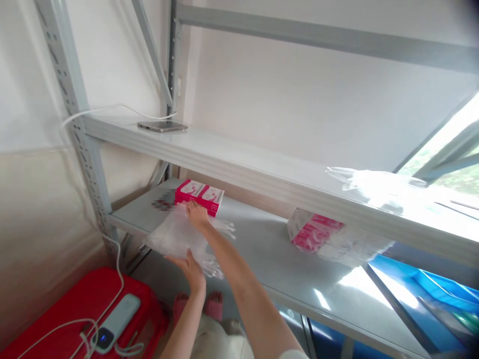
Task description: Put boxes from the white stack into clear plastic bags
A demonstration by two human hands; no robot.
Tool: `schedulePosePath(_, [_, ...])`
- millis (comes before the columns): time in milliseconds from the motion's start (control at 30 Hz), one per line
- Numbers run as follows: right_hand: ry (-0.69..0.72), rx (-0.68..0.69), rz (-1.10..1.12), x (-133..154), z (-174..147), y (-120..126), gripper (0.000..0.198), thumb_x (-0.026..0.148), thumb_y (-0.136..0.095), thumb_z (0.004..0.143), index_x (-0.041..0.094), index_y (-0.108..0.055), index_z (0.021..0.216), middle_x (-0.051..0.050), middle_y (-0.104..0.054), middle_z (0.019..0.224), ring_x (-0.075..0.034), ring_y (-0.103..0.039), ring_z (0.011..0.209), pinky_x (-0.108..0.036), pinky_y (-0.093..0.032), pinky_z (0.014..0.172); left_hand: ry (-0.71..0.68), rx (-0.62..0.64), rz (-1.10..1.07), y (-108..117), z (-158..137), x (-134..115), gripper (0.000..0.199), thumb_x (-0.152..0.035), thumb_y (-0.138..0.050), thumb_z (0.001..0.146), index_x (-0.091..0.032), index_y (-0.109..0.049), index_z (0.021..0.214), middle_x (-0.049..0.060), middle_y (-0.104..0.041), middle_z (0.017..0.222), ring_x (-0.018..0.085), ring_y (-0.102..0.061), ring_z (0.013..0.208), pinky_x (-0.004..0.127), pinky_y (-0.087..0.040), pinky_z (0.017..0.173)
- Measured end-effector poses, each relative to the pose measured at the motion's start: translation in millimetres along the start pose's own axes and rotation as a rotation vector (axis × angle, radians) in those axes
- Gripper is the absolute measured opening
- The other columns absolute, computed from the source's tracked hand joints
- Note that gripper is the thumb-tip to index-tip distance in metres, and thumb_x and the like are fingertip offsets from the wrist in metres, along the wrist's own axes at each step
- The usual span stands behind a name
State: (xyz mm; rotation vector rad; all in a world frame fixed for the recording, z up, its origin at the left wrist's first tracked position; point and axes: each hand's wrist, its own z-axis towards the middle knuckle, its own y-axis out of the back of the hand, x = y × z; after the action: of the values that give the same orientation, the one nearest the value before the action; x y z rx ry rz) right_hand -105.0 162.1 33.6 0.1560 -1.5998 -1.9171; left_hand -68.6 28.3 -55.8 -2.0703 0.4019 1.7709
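Observation:
A clear plastic bag (174, 232) with crumpled handles spreads over the front edge of the lower shelf, held between my two hands. My left hand (191, 271) grips its near edge, thumb on top and fingers partly hidden beneath it. Higher up, my right hand (197, 215) has its fingers closed on the bag's far edge, close to the pink-and-white boxes (200, 194) behind it. Whether anything lies inside the bag I cannot make out.
On the lower shelf to the right lies a clear bag of pink packs (318, 233). The upper shelf holds a phone (162, 126) and white plastic bags (377, 184). A power bank (118, 319) with white cables rests on a red stool (75, 304). Blue bins (430, 284) stand lower right.

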Motion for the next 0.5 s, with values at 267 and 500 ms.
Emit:
schedulePosePath(267, [0.191,-0.065,-0.071,-11,-6,4,0.042,0.036,-0.038,0.096,0.024,-0.046,0.135,-0.01,-0.048,0.138,-0.023,-0.041,0.124,-0.038,-0.031,0.102,-0.015,-0.025,0.046,1,10,1,0.075,-0.032,-0.036,0.092,0.005,0.005,0.144,0.028,0.007,0.153,0.029,0.004,0.142,0.032,-0.007,0.116])
schedulePosePath(500, [0.48,-0.064,-0.245,-54,-45,53,0.04,0.036,-0.032,0.099,0.018,-0.047,0.132,-0.009,-0.049,0.136,-0.024,-0.039,0.122,-0.04,-0.025,0.104,-0.159,-0.196,0.267,18,-9,-15,0.09,-0.05,-0.038,0.084,-0.009,0.01,0.147,0.028,0.0,0.154,0.042,-0.005,0.141,0.069,-0.011,0.104])
